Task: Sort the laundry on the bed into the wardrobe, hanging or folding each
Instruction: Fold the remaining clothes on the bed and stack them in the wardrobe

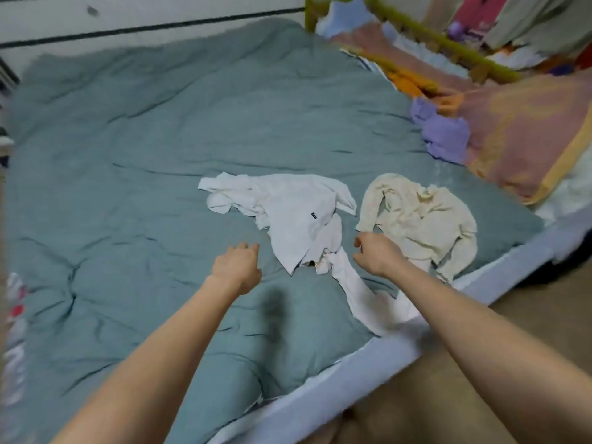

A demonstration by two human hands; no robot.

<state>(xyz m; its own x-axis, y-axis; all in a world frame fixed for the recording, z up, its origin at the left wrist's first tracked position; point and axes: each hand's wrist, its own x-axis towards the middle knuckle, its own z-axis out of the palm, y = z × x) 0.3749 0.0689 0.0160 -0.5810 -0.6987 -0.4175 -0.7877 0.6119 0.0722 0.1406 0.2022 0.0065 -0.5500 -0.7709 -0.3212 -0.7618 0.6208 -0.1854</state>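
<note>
Shirt [298, 216], white, crumpled near bed's [160, 155] front edge, long axis front-to-back, between both hands. Left hand [237, 267] loosely curled, empty, just left of hem. Right hand [376, 254] curled, empty, nearer shirt. Cream top [423, 219] lies rightward.

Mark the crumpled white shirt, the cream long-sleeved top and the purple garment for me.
crumpled white shirt [296, 213], head view, on its body beside the small dark label
cream long-sleeved top [423, 219], head view, on its chest
purple garment [443, 136], head view, on its bunched middle
</note>
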